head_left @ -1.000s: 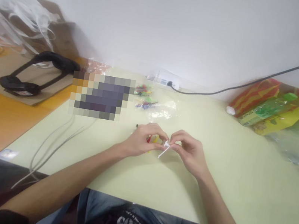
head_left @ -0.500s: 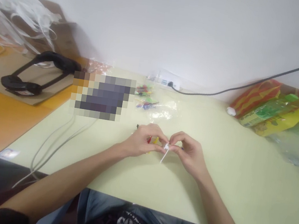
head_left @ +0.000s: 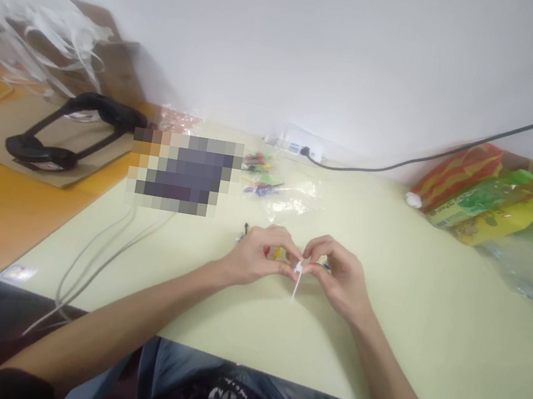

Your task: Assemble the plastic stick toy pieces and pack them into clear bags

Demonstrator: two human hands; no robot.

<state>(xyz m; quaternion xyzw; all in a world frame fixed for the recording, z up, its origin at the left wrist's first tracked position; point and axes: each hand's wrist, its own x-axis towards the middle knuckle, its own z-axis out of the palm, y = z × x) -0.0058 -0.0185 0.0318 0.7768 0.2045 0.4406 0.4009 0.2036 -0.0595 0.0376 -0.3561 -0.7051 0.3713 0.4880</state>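
Note:
Between my two hands, above the pale table (head_left: 239, 310), is a small white part with a thin rod (head_left: 296, 284) that points down toward me. My left hand (head_left: 263, 253) pinches the part's block end from the left, thumb and fingertips closed on it. From the right, my right hand (head_left: 336, 271) pinches at the same end; its fingertips meet there. Small red and yellow pieces (head_left: 277, 253) show behind my left fingers, mostly hidden. A black-tipped piece (head_left: 246, 229) peeks out beyond the left hand, and a blue bit (head_left: 327, 266) shows by the right fingers.
Colourful small plastic pieces (head_left: 262, 188) lie by a clear plastic bag (head_left: 297, 197) behind my hands. A blurred-out dark object (head_left: 187, 173) and cables (head_left: 100, 254) are at left, beyond them a black frame (head_left: 75, 132). Bottles and bags (head_left: 483, 200) stand at right; a power strip (head_left: 300, 143) at the wall.
Both hands have shifted slightly toward me with the white part. Its rod has swung from slanting lower left to nearly straight down in view. Both pinches hold.

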